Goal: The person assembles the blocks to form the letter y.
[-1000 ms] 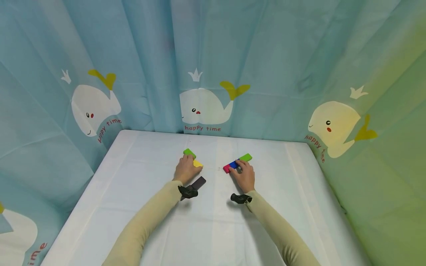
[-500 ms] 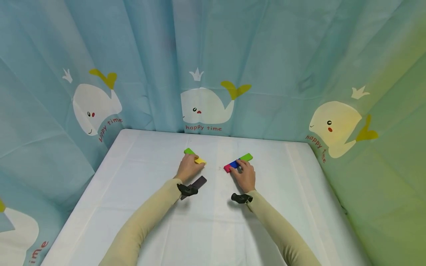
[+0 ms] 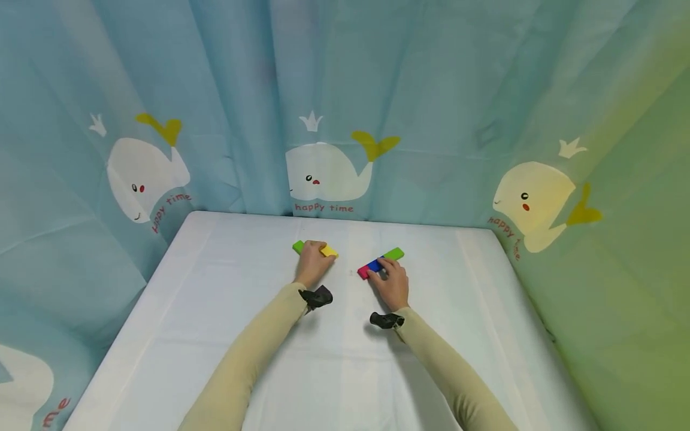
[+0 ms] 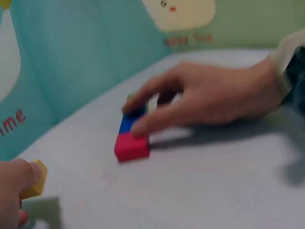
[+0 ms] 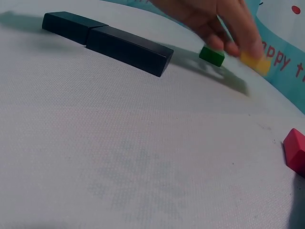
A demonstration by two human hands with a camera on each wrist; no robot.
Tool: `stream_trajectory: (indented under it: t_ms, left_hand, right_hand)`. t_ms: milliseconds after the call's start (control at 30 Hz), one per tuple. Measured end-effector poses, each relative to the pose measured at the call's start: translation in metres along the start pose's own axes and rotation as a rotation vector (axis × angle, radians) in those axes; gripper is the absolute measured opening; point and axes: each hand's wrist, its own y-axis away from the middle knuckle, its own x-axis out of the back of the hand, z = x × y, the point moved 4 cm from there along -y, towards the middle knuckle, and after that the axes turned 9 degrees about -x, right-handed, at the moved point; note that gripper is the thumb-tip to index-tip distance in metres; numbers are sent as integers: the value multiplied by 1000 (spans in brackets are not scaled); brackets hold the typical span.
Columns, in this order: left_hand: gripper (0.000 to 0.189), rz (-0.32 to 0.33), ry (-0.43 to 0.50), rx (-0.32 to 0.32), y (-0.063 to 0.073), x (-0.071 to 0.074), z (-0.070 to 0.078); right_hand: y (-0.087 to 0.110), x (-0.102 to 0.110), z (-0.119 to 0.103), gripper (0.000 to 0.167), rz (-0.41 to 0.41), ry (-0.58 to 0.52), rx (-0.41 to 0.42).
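Observation:
My left hand pinches a yellow block beside a green block near the table's far middle. The right wrist view shows that hand holding the yellow block just right of the green block. My right hand grips a row of red, blue and green blocks. In the left wrist view its thumb and fingers close around the blue block, with the red block at the near end.
Two long dark blocks lie end to end on the white table behind my left hand, hidden under the wrist in the head view. Whale-print curtains enclose the table on three sides.
My left hand has carried the yellow block forward and a little right, away from the dark block. My right hand has stayed on the coloured row.

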Motion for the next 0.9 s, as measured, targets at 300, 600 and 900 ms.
stream_trajectory:
  t_ms: [300, 600, 900]
  left_hand:
    - [37, -11, -87, 25, -5, -16, 0]
    - [35, 46, -87, 49, -7, -30, 11]
    - [37, 23, -34, 86, -4, -43, 19]
  right_hand:
    - [0, -1, -1, 52, -11, 1, -19]
    - [0, -2, 1, 53, -13, 33, -47]
    - [-1, -4, 2, 54, -25, 57, -70]
